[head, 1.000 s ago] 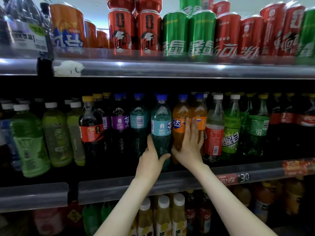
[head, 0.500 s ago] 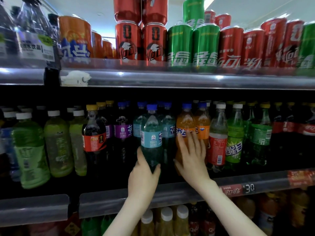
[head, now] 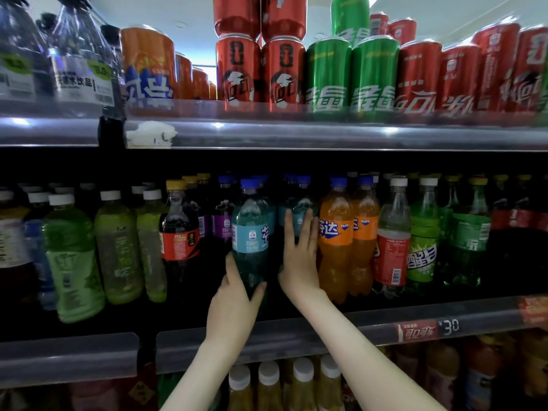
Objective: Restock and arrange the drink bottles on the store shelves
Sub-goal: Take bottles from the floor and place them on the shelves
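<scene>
"Two hands in frame. State of each?"

"Left hand (head: 234, 295) is wrapped round the lower body of a blue-capped teal soda bottle (head: 250, 232), thumb on one side, fingers on the other. The bottle is upright at the front of the middle shelf (head: 355, 324), between a purple-labelled bottle (head: 222, 225) and the orange Fanta bottle (head: 336, 241). Right hand (head: 299, 265) holds nothing: its fingers are straight and lie flat against a second teal bottle (head: 301, 203) further back."

"Recommended handling?"

"Judgement only. Grip low, bottle vertical. Seat its base behind the front rail, label outward, in line with the teal row. The flat right hand should steady the rear bottle and guard the Fanta against tipping."

"Limitations?"

"Bottle bases are hidden by the rail and by shadow, so I cannot tell whether the held bottle stands on the shelf or is lifted. Row depth is lost in the dark. Left fingers show only at their tips. The cans (head: 329, 75) on the top shelf are blurred, and the white-capped bottles (head: 302, 378) below are cut off"
</scene>
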{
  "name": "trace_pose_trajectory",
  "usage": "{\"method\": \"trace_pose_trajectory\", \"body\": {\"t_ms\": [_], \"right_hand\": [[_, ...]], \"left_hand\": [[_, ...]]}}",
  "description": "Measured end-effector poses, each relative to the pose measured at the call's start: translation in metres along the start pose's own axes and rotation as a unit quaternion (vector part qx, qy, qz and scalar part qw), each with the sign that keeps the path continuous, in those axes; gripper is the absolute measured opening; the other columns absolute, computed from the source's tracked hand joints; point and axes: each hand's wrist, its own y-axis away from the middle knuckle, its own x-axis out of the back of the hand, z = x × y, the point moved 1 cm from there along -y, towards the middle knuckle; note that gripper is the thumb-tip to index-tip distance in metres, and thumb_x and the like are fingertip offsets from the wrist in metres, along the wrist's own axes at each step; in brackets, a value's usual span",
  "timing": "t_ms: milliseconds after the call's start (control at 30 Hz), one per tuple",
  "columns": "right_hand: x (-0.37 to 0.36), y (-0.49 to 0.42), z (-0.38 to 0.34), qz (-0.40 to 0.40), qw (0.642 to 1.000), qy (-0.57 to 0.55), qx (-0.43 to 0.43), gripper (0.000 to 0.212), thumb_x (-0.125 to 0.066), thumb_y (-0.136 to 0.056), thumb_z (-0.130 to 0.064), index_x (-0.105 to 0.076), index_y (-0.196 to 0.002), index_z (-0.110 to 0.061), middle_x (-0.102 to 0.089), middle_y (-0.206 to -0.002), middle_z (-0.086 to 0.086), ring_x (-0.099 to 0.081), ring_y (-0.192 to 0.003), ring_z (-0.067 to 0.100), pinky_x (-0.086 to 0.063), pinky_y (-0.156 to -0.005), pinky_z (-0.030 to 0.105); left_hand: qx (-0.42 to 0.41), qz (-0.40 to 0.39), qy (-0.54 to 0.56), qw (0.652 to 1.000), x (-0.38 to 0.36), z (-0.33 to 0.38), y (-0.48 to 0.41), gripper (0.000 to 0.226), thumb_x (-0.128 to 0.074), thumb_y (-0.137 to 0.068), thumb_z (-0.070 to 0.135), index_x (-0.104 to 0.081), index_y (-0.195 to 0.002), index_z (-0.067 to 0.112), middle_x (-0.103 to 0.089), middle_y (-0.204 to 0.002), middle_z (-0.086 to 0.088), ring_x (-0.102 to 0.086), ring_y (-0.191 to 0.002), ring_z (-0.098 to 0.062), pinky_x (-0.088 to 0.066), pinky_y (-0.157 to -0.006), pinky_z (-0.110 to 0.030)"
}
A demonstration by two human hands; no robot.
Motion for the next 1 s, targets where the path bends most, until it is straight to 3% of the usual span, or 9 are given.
{"method": "trace_pose_trajectory", "body": {"t_ms": [133, 300, 467, 633, 733, 800, 900, 1000], "right_hand": [[-0.003, 0.004, 0.000, 0.011, 1.000, -0.004, 0.001, 0.124, -0.064, -0.083, -0.001, 0.046, -0.129, -0.035, 0.046, -0.142, 0.001, 0.031, -0.141, 0.029, -0.010, -0.119, 0.050], [0.002, 0.009, 0.008, 0.011, 1.000, -0.015, 0.005, 0.122, -0.061, -0.082, 0.004, 0.044, -0.127, -0.040, 0.042, -0.143, -0.006, 0.016, -0.143, 0.026, -0.026, -0.116, 0.040], [0.005, 0.010, 0.008, 0.003, 0.999, -0.032, 0.035, 0.116, -0.057, -0.080, 0.011, 0.031, -0.136, -0.040, 0.035, -0.146, -0.013, 0.007, -0.142, 0.024, -0.043, -0.103, 0.031], [-0.001, 0.012, 0.006, -0.038, 0.998, 0.001, 0.051, 0.107, -0.055, -0.084, 0.009, 0.019, -0.148, -0.035, 0.045, -0.143, -0.010, 0.008, -0.143, 0.026, -0.045, -0.101, 0.030], [-0.001, 0.013, 0.006, -0.048, 0.997, 0.035, 0.046, 0.103, -0.057, -0.086, 0.005, 0.015, -0.151, -0.030, 0.045, -0.144, -0.004, 0.012, -0.144, 0.028, -0.037, -0.110, 0.040], [0.005, 0.018, 0.010, -0.029, 0.996, 0.058, 0.062, 0.097, -0.060, -0.086, -0.002, 0.006, -0.153, -0.025, 0.032, -0.153, 0.001, 0.009, -0.145, 0.030, -0.029, -0.115, 0.046], [0.016, 0.028, 0.026, 0.092, 0.981, 0.127, 0.110, 0.098, -0.077, -0.066, -0.001, -0.029, -0.149, -0.015, -0.012, -0.158, 0.016, -0.014, -0.141, 0.036, -0.027, -0.112, 0.052], [0.027, 0.035, 0.053, 0.119, 0.969, 0.197, 0.092, 0.102, -0.082, -0.056, -0.002, -0.037, -0.146, -0.014, -0.016, -0.155, 0.018, -0.016, -0.140, 0.039, -0.019, -0.110, 0.055]], "left_hand": [[-0.006, -0.002, -0.008, 1.000, 0.000, -0.003, -0.001, 0.087, -0.056, -0.092, 0.043, 0.003, -0.151, 0.019, -0.048, -0.138, -0.011, -0.059, -0.112, -0.026, -0.050, -0.081, -0.032], [-0.004, 0.000, -0.010, 1.000, -0.002, -0.004, -0.001, 0.086, -0.055, -0.092, 0.044, 0.002, -0.151, 0.018, -0.049, -0.138, -0.011, -0.060, -0.110, -0.027, -0.051, -0.078, -0.031], [-0.006, 0.000, -0.014, 1.000, -0.004, -0.005, -0.002, 0.086, -0.055, -0.092, 0.043, 0.001, -0.151, 0.017, -0.050, -0.137, -0.012, -0.061, -0.109, -0.028, -0.051, -0.077, -0.032], [-0.001, -0.009, -0.005, 1.000, -0.004, -0.006, -0.003, 0.087, -0.056, -0.092, 0.043, 0.003, -0.151, 0.018, -0.049, -0.137, -0.013, -0.061, -0.109, -0.028, -0.052, -0.078, -0.032], [0.001, -0.016, 0.012, 1.000, -0.002, -0.006, -0.003, 0.088, -0.057, -0.091, 0.042, 0.003, -0.152, 0.019, -0.049, -0.137, -0.013, -0.060, -0.111, -0.028, -0.051, -0.081, -0.033], [0.002, -0.018, 0.022, 1.000, -0.001, -0.005, -0.003, 0.088, -0.059, -0.091, 0.042, 0.001, -0.152, 0.020, -0.051, -0.136, -0.013, -0.060, -0.111, -0.029, -0.052, -0.082, -0.035], [0.002, -0.032, 0.036, 0.999, -0.002, 0.000, -0.003, 0.089, -0.061, -0.089, 0.042, 0.000, -0.151, 0.023, -0.052, -0.135, -0.013, -0.059, -0.111, -0.029, -0.052, -0.084, -0.036], [-0.004, -0.053, 0.050, 0.997, -0.012, 0.014, -0.002, 0.090, -0.062, -0.088, 0.044, -0.001, -0.151, 0.024, -0.053, -0.135, -0.012, -0.060, -0.110, -0.027, -0.052, -0.082, -0.033]]}}
